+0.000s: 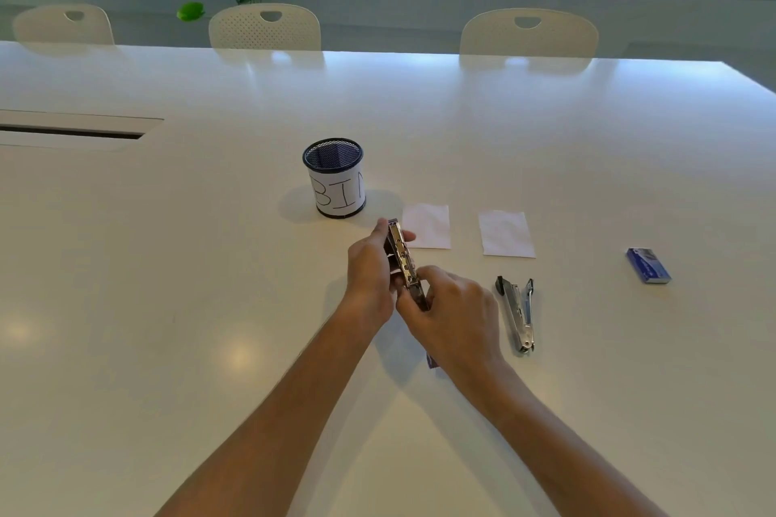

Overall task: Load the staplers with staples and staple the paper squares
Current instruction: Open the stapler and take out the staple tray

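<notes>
My left hand (369, 273) grips a small metal stapler (404, 260) held above the white table, its shiny staple channel facing me. My right hand (453, 311) pinches the stapler's near end with thumb and fingers. A second silver stapler (518, 313) lies on the table just right of my right hand. Two white paper squares (427, 226) (506, 234) lie side by side beyond the hands. A blue staple box (648, 265) sits far to the right. A small purple object (431, 360) peeks out under my right wrist.
A black mesh cup labelled BIN (336, 178) stands behind and left of my hands. A cable slot (71, 132) is cut into the table (210, 264) at the left. Three white chairs (264, 27) line the far edge below the windows.
</notes>
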